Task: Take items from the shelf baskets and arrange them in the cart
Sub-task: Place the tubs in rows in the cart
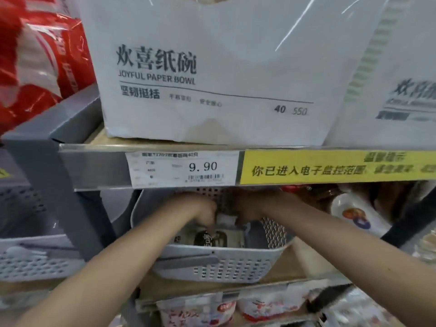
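Hands reach together into one grey perforated basket (219, 263) on the middle shelf. The left hand (204, 212) and the right hand (247, 212) meet at the back of the basket, on either side of one small white item (226, 219) that sits between them. Both hands touch it, and their fingers curl round its ends, though the blur and the shelf's shadow hide how firmly they hold.

Below the hands, one dark-labelled packet (211, 239) lies flat on the basket's floor. The basket stands on the wooden shelf board, just right of a grey upright post (63, 199). A second grey basket (30, 256) stands left of that post.

On the shelf above sit two white packs of paper bowls: one large pack (207, 67) marked "JOYFUL PAPER BOWL" in the middle, and a second pack (401, 90) at the right edge. One red plastic bag (35, 55) is at the upper left. The shelf rail carries one white price tag (181, 168) reading 9.90 and one yellow strip (337, 166) beside it.

Right of the basket lies one white bottle (356, 215), tilted. Below, red-and-white packets (236, 308) fill the lowest shelf; their count cannot be told.
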Tool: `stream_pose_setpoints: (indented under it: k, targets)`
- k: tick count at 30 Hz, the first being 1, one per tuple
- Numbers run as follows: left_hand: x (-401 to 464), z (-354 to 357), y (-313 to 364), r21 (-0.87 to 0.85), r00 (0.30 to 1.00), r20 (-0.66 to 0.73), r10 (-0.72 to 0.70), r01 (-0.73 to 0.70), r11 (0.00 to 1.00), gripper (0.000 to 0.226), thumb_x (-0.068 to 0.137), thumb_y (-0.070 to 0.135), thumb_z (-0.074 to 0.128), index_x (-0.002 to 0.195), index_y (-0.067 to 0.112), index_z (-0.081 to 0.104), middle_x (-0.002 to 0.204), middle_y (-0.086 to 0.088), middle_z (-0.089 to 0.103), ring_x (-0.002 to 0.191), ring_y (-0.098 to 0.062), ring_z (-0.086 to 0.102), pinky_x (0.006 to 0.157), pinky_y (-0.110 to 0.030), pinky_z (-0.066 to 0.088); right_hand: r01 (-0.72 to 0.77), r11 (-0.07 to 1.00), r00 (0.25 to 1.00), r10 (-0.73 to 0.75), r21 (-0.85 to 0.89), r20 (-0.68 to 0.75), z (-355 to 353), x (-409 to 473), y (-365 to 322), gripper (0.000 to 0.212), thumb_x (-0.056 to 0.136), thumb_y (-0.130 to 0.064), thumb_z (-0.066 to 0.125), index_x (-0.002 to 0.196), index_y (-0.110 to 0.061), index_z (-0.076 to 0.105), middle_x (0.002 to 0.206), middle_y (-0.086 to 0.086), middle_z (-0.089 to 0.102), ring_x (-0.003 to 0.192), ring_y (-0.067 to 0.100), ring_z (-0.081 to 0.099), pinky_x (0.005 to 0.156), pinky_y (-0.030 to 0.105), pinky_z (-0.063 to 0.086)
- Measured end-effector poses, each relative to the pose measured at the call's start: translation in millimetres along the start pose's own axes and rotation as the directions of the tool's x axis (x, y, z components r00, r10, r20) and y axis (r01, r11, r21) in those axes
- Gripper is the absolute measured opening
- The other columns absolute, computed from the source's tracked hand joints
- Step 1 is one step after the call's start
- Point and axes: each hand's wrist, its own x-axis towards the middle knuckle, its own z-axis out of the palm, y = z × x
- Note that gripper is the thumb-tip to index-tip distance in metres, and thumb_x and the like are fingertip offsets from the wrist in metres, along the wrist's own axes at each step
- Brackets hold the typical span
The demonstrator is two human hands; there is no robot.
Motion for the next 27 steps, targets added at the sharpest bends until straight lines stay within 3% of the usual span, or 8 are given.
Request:
stream_pose_setpoints:
  k: [3, 7, 10, 13, 16, 20, 23, 27]
  targets:
    - [11, 11, -15, -0.045, 0.991, 0.107, -0.075, 0.080, 0.996, 0.054, 0.086, 0.037, 0.065, 0.135, 0.019, 0.050, 0.137, -0.003, 0.051, 0.120, -0.023, 0.050, 0.102, -0.040, 0.042, 0.051, 0.998, 0.999, -0.051, -0.022, 0.011, 9, 13, 5, 0.043, 0.087, -0.025, 0.064, 0.126, -0.010, 0.054, 0.128, 0.011, 0.056, 0.115, 0.028, 0.054, 0.095, 0.041, 0.047]
    - [18, 19, -23, -0.103, 0.971, 0.214, -0.107, 0.131, 0.986, 0.059, 0.082, 0.041, 0.069, 0.134, 0.019, 0.051, 0.135, -0.004, 0.053, 0.114, -0.022, 0.053, 0.101, -0.041, 0.044, 0.132, 0.989, 0.990, -0.128, -0.071, 0.055, 7, 22, 7, 0.020, 0.085, -0.022, 0.069, 0.092, -0.007, 0.057, 0.097, 0.010, 0.055, 0.083, 0.022, 0.051, 0.067, 0.028, 0.038]
    - [24, 14, -27, -0.064, 0.948, 0.288, -0.136, 0.160, 0.985, 0.069, 0.080, 0.050, 0.068, 0.138, 0.019, 0.048, 0.140, -0.005, 0.049, 0.124, -0.027, 0.049, 0.105, -0.044, 0.041, 0.137, 0.986, 0.989, -0.131, -0.090, 0.065, 6, 27, 4, 0.031, 0.084, -0.022, 0.070, 0.071, -0.010, 0.045, 0.081, 0.005, 0.049, 0.073, 0.021, 0.049, 0.061, 0.028, 0.035]
    - [28, 12, -30, -0.064, 0.924, 0.347, -0.159, 0.193, 0.979, 0.073, 0.076, 0.055, 0.070, 0.135, 0.017, 0.051, 0.138, -0.005, 0.052, 0.122, -0.027, 0.051, 0.105, -0.044, 0.041, 0.135, 0.985, 0.989, -0.128, -0.106, 0.074, 5, 29, 2, 0.019, 0.086, -0.022, 0.069, 0.091, -0.006, 0.059, 0.072, 0.001, 0.046, 0.074, 0.021, 0.051, 0.063, 0.028, 0.038]
    - [29, 12, -31, -0.070, 0.917, 0.354, -0.183, 0.221, 0.973, 0.078, 0.073, 0.056, 0.072, 0.136, 0.016, 0.050, 0.138, -0.005, 0.051, 0.122, -0.027, 0.051, 0.105, -0.044, 0.042, 0.118, 0.989, 0.990, -0.111, -0.090, 0.082, 4, 28, 1, 0.029, 0.085, -0.024, 0.069, 0.107, -0.006, 0.063, 0.087, 0.004, 0.055, 0.081, 0.023, 0.055, 0.068, 0.029, 0.043]
    - [25, 11, -32, -0.075, 0.919, 0.342, -0.198, 0.237, 0.969, 0.083, 0.071, 0.058, 0.073, 0.138, 0.018, 0.047, 0.140, -0.004, 0.049, 0.123, -0.028, 0.050, 0.104, -0.045, 0.043, 0.106, 0.990, 0.992, -0.098, -0.089, 0.085, 2, 24, 1, 0.019, 0.087, -0.027, 0.067, 0.087, -0.012, 0.056, 0.077, -0.001, 0.052, 0.075, 0.022, 0.054, 0.066, 0.030, 0.044]
    - [21, 14, -33, -0.063, 0.929, 0.303, -0.214, 0.243, 0.968, 0.082, 0.074, 0.053, 0.073, 0.141, 0.016, 0.044, 0.143, -0.004, 0.045, 0.125, -0.029, 0.048, 0.104, -0.043, 0.042, 0.117, 0.992, 0.993, -0.117, -0.041, 0.024, -5, 15, 7, 0.032, 0.088, -0.028, 0.064, 0.069, -0.013, 0.043, 0.070, -0.001, 0.046, 0.063, 0.018, 0.048, 0.055, 0.028, 0.038]
    - [16, 15, -36, -0.104, 0.950, 0.250, -0.189, 0.221, 0.970, 0.069, 0.079, 0.042, 0.073, 0.136, 0.010, 0.050, 0.138, -0.006, 0.052, 0.119, -0.026, 0.052, 0.098, -0.034, 0.045, 0.211, 0.955, 0.968, -0.174, 0.210, -0.180, -15, -12, 20, 0.024, 0.086, -0.026, 0.064, 0.073, -0.009, 0.052, 0.067, 0.003, 0.048, 0.057, 0.017, 0.045, 0.051, 0.026, 0.029]
